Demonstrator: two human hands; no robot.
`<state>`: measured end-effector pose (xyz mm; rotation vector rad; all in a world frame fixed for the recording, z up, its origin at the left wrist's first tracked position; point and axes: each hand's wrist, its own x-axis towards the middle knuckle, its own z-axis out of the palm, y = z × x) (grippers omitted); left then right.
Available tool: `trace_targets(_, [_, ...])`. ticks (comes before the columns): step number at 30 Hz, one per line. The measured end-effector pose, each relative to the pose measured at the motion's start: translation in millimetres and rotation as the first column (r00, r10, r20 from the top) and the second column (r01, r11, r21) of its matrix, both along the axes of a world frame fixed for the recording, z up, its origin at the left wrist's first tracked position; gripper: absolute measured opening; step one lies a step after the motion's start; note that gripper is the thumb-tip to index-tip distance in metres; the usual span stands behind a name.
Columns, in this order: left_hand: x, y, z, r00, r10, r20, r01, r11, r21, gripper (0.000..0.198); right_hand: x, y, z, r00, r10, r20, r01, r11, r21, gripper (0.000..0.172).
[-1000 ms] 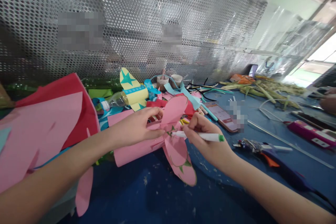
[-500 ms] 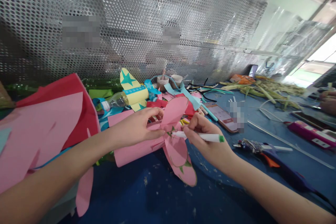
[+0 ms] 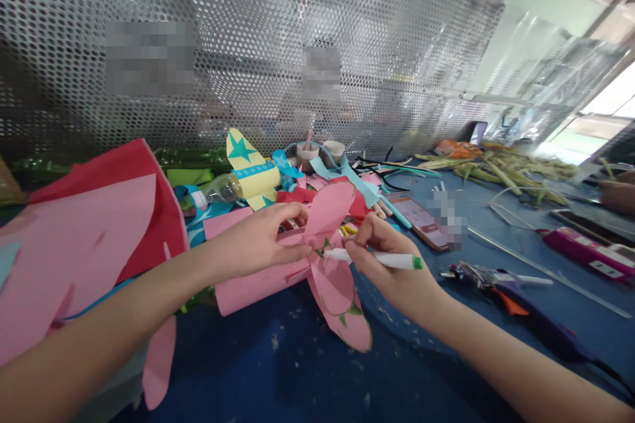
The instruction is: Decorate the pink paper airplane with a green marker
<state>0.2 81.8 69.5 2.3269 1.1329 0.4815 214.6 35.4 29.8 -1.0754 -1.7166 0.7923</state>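
A pink paper airplane model [image 3: 268, 284] with a rolled body and rounded tail fins lies in front of me. My left hand [image 3: 258, 238] grips its body from above, thumb near the fins; the far fingers are partly hidden behind it. Between the fingers of my right hand [image 3: 387, 258] is a white marker [image 3: 397, 260] with a green end. Its tip touches a dark green mark [image 3: 325, 248] where the fins meet. Green drawing also shows on the lower fin [image 3: 347, 317]. A yellow paper plane on a clear bottle [image 3: 255, 175] lies behind.
Red sheets [image 3: 149, 211] and pink sheets [image 3: 109, 225] stack on the left. Paper scraps and a phone [image 3: 421, 221] lie behind my right hand. A hot glue gun [image 3: 526, 310] and a purple box cutter [image 3: 590, 254] are at the right. Another person's hand [image 3: 618, 195] shows at the right edge.
Almost nothing differs. The marker has shifted very slightly with my right hand, and the other person's hand at the right edge has moved a little.
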Motion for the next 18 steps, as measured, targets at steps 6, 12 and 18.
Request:
trace_targets(6, [-1.5,1.8,-0.6,1.0,-0.005,-0.029,0.004,0.999,-0.04,0.036,0.0,0.4,0.5,1.0,0.014,0.012,-0.015,1.0,0.008,0.026])
trace_targets(12, [1.4,-1.7,2.7,1.0,0.002,-0.03,-0.004,0.998,-0.063,0.035,0.5,-0.1,0.5,1.0,0.01,0.013,-0.01,1.0,0.004,0.026])
trace_targets(18, [0.9,-2.3,3.5,1.0,0.0,-0.028,-0.002,0.999,-0.038,0.032,-1.5,-1.2,1.2,1.0,0.011,-0.013,-0.011,1.0,0.001,0.026])
